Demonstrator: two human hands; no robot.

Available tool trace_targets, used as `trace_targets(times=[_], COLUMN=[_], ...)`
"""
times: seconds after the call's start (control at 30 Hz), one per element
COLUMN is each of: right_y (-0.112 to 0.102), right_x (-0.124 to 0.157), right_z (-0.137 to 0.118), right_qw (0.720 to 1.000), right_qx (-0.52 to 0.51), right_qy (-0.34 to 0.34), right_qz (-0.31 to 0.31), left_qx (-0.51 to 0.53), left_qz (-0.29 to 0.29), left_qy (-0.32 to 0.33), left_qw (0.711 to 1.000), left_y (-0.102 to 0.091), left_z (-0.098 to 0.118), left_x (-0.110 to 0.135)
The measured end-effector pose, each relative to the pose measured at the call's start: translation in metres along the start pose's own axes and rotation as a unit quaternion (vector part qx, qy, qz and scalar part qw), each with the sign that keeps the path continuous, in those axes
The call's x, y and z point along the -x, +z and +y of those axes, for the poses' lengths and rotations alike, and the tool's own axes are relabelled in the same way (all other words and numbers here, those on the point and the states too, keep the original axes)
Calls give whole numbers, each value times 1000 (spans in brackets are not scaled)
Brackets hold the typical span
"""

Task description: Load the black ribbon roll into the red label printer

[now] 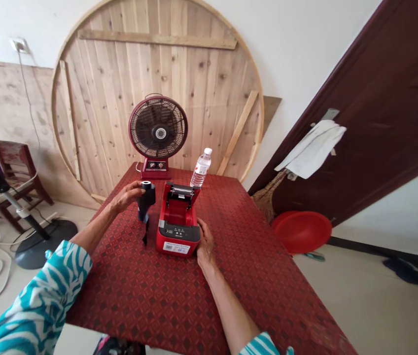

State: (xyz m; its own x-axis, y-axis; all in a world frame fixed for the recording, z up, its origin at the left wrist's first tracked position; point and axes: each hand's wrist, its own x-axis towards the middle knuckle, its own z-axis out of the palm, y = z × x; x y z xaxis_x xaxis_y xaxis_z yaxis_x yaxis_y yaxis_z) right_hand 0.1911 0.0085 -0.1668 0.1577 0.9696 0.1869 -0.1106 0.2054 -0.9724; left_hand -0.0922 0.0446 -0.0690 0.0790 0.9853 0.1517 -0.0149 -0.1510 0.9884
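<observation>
A red label printer (177,245) sits on the table with its dark-edged lid raised and its red inner bay exposed. My right hand (206,245) rests against the printer's right side, fingers curled along it. To the left of the printer, my left hand (129,195) grips a black roll (146,197) with a whitish core at its top. From the roll a loose dark strip (145,231) hangs down toward the tabletop. My left thumb and fingers are closed around the roll's upper left side.
A red patterned cloth covers the table (268,281). At the far side stand a dark red fan (160,130) and a clear water bottle (200,170). A large round wooden panel (201,98) leans on the wall. A red basin (301,231) lies on the floor at right.
</observation>
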Motion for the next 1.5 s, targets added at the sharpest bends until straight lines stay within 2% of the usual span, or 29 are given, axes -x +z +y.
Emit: trace_targets(times=[0.1,0.17,0.23,0.33,0.4,0.6,0.73,0.83,0.93,1.03,1.13,1.23,1.33,1.5], right_y=[2,3,3,2,2,3,3,3,2,1,4,14,26,33], right_x=[0,-1,-1,-2,-2,-5,-7,-6,-3,-7,-25,-52,-71,-70], right_z=[-2,-3,-3,-2,-1,3,3,2,1,-3,-16,-39,-61,-73], right_qw=[1000,1000,999,998,998,997,997,997,997,998,999,998,998,995], right_qx=[-1,12,27,31,29,20,20,20,12,-6,-27,-35,-53,-56], right_qy=[-2,-15,-31,-51,-61,-75,-81,-79,-74,-56,-35,-33,-46,-76], right_qz=[-1,-3,-4,-4,-5,-5,-4,0,-10,0,28,27,-1,-21], left_qx=[-35,-118,-216,-335,-397,-570,-609,-602,-550,-473,-428,-420,-456,-512], left_qz=[-84,-132,-161,-180,-191,-227,-264,-271,-274,-262,-237,-221,-192,-177], left_qy=[12,11,39,93,108,93,82,73,83,94,156,238,278,325], left_qw=[996,984,962,920,891,785,744,748,784,836,858,848,823,775], left_y=[21,41,61,86,96,109,116,117,112,107,105,104,103,100], left_z=[30,45,52,49,43,29,21,18,23,35,43,41,34,31], left_x=[21,30,33,25,15,-12,-25,-31,-27,-5,28,56,73,85])
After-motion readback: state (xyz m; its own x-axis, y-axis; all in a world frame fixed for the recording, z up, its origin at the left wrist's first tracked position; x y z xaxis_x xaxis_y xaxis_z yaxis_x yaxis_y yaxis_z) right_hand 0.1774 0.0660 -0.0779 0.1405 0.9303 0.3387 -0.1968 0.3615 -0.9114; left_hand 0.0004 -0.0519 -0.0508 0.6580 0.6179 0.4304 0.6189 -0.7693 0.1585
